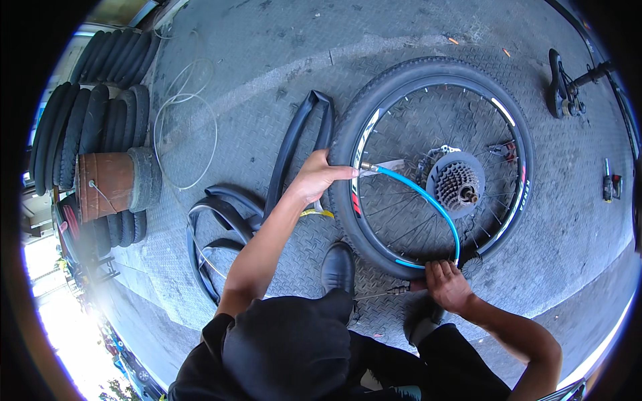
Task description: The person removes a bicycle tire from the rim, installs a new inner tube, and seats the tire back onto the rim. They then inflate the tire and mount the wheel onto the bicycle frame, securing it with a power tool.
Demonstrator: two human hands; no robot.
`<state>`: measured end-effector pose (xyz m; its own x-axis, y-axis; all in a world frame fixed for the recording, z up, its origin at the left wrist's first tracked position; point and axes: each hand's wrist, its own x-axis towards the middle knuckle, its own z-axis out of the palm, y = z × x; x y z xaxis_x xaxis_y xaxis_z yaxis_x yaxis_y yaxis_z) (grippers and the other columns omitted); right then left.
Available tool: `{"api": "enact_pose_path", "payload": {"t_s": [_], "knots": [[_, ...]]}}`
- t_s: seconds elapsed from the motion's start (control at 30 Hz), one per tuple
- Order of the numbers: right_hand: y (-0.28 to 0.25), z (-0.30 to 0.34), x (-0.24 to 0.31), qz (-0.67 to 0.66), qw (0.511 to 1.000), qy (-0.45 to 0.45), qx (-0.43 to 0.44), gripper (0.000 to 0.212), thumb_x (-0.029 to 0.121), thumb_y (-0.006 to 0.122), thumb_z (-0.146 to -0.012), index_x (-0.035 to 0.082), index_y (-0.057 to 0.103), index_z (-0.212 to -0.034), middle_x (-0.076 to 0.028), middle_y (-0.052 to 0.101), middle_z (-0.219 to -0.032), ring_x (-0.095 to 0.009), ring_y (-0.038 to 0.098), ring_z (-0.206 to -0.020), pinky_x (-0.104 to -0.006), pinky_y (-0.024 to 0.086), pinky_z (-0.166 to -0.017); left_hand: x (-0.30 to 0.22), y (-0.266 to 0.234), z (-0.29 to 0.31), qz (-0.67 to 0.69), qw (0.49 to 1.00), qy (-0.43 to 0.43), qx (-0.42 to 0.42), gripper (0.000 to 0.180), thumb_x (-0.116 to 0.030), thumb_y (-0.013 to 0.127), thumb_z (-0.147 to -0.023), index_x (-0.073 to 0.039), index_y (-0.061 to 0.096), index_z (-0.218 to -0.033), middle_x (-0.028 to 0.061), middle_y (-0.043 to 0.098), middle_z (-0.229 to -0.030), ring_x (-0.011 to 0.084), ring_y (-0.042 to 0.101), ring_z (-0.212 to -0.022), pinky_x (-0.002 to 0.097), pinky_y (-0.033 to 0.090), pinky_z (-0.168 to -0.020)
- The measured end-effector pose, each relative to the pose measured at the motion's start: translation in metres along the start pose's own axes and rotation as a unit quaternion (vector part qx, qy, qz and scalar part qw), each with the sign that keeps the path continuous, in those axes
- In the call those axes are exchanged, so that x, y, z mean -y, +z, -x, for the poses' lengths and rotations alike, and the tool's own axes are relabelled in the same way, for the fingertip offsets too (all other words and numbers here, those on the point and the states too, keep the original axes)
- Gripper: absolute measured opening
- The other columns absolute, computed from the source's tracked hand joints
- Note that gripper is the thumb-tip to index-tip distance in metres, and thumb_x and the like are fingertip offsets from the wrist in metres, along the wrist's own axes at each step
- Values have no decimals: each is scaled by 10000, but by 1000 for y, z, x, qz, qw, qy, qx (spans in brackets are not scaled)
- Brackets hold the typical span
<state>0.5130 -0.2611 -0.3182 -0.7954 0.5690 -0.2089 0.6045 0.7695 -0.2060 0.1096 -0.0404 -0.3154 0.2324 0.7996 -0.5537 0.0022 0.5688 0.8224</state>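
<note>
A bicycle wheel (518,194) with a black knobby tire and a rear cassette (460,184) stands tilted before me. My left hand (321,179) grips its left side, thumb stretched across the rim and fingers partly hidden by the tire. Beside that thumb is the metal end of a blue hose (428,195), which curves across the spokes to my right hand (449,286). My right hand is closed at the wheel's near edge on what looks like a tire inflator, with a dark round part (472,267) beside the fingers; the palm hides most of it.
Black inner tubes (227,212) lie on the patterned metal floor at left. Farther left are a looped thin hose (187,99), stacked tires (93,120) and a brown bucket-like container (105,187). A saddle (556,83) and small tool (607,184) sit at right; my shoe (338,267) is near the wheel.
</note>
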Motion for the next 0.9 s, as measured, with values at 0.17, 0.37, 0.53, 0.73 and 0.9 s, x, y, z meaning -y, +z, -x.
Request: {"api": "enact_pose_path", "payload": {"t_s": [0.17, 0.37, 0.53, 0.73, 0.9], "knots": [[-10, -3, -2, -4, 1000, -14, 13, 574, 205, 620, -937, -145, 619, -1392, -236, 670, -1251, -356, 659, -1145, -458, 547, -1052, -6, 0, -1, 118, 992, -12, -40, 563, -463, 778, -1030, 44, 706, -1264, 120, 761, -1110, 171, 732, -999, 334, 607, -858], [-9, -1, -4, 8, 1000, -11, 18, 559, 195, 618, -938, -135, 618, -1389, -215, 673, -1227, -328, 659, -1121, -430, 553, -1022, -37, 12, -57, -73, 985, 119, -101, 772, -654, 716, -1029, 75, 697, -1281, 116, 734, -1061, 189, 682, -919, 357, 553, -817], [-5, -6, -3, -4, 1000, -18, -6, 511, 202, 629, -936, -129, 650, -1325, -194, 670, -1173, -304, 660, -1055, -406, 574, -937, -98, 10, -108, -267, 951, 142, -57, 980, -631, 890, -876, 166, 641, -1389, 270, 770, -1186, 296, 764, -1088, 398, 607, -956], [-4, -2, 1, 11, 1000, 2, -24, 490, 194, 644, -951, -132, 668, -1316, -193, 670, -1166, -306, 671, -1059, -410, 591, -928, -109, 12, -133, -201, 977, 24, 65, 768, -518, 915, -881, 111, 730, -1280, 219, 810, -1075, 242, 804, -868, 386, 664, -826], [6, -3, 0, -59, 998, 7, 20, 525, 118, 673, -957, -146, 619, -1408, -223, 658, -1274, -345, 681, -1151, -447, 632, -917, -99, 4, -108, -223, 973, 60, 20, 836, -679, 742, -985, 76, 723, -1344, 189, 798, -1207, 247, 776, -1038, 384, 608, -973]]}}
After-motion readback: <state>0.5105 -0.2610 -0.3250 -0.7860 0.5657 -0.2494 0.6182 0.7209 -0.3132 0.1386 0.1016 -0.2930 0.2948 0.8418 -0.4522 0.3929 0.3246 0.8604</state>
